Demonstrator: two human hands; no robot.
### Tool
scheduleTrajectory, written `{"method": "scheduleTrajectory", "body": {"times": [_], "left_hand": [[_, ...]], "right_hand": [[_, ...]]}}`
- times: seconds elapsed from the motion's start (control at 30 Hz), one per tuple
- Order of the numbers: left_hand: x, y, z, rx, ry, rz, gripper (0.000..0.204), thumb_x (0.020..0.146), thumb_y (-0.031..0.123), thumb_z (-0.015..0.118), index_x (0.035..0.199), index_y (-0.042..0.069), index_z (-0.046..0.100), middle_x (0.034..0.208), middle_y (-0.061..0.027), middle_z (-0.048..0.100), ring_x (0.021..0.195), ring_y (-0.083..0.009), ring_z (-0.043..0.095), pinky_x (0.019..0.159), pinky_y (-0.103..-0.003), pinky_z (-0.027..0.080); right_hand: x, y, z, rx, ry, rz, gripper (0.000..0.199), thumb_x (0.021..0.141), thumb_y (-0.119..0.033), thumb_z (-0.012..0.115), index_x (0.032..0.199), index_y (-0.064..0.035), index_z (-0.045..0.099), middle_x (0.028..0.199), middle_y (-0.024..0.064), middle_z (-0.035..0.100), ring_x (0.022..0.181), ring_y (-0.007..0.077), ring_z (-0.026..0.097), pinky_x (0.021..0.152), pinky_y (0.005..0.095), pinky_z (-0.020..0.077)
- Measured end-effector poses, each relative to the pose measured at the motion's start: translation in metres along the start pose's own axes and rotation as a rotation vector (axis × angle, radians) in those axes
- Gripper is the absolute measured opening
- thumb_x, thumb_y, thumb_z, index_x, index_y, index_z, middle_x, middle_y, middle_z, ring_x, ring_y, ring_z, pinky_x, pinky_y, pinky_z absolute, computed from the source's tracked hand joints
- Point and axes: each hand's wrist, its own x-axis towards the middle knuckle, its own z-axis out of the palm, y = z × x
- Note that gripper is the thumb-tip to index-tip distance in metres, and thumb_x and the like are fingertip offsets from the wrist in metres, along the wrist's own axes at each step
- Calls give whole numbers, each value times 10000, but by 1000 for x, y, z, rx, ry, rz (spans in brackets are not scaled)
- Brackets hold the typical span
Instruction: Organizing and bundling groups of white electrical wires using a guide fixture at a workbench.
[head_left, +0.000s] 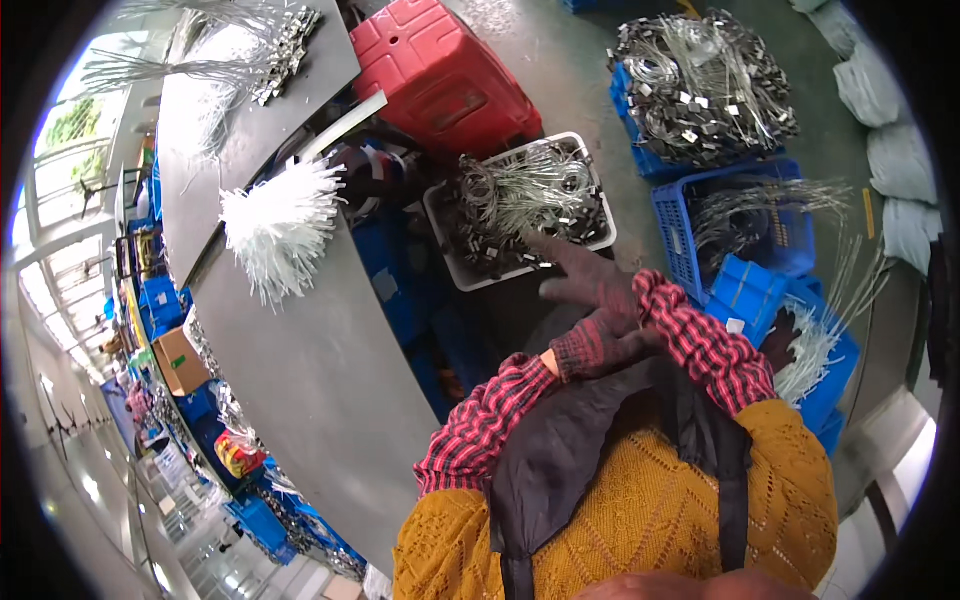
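Well, the grey table (300, 380) stretches along the person's left; beside it sits the white tray (441, 238), heaped with wire bundles (535, 190). The gloved right hand (598, 282) spreads its fingers by the tray's near edge, visibly holding nothing. The left hand (600, 345) overlaps its wrist; whether it grips, I can't tell.

The floor of the white tray (441, 236) is concealed by its wire bundles (530, 190), and the heaped stack (700, 90) at upper right covers most of the blue crate (655, 163) beneath it. The fingertips of the left hand (597, 345) cannot be resolved where they meet the wrist of the right hand (588, 278). The lower edge cuts off the mustard sweater (640, 510); articles in the left background (150, 440) are too small to identify.
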Motion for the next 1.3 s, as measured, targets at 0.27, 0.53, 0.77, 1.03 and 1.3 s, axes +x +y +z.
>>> {"method": "scheduleTrajectory", "body": {"times": [0.27,0.53,0.77,1.03,1.3], "left_hand": [[-7,-91,-57,69,737,-353,317,964,350,607,1082,74,710,885,-144,708,850,-217,672,781,-345,509],[-32,-303,-70,151,1086,-593,310,936,343,609,1090,82,675,1019,-184,683,939,-348,669,832,-419,522],[8,-420,-192,-1052,1291,-459,293,924,337,602,1142,145,638,958,-131,658,858,-328,644,801,-446,521],[31,-542,-295,-878,846,-123,434,931,319,585,1320,126,585,1328,-156,595,1226,-329,557,1007,-476,454],[55,-490,-301,-417,1168,-234,417,953,222,591,1323,34,552,1321,-130,600,1189,-300,586,1003,-397,472]], "right_hand": [[57,127,1,3,-30,682,481,870,-277,688,1287,-53,602,1163,141,689,1064,244,651,944,354,506],[170,238,19,-677,-231,522,645,798,-315,693,1360,-51,516,1337,234,545,1231,403,527,1053,450,432],[253,365,79,-1035,-286,309,563,727,-259,761,1215,-59,565,1166,203,610,1120,373,601,923,480,526],[313,428,155,-1157,-290,189,316,696,-267,659,954,-93,713,903,141,707,854,367,682,740,471,558],[294,438,128,-1029,-270,41,267,767,-277,639,938,-89,722,892,158,705,845,350,687,738,475,559]]}}
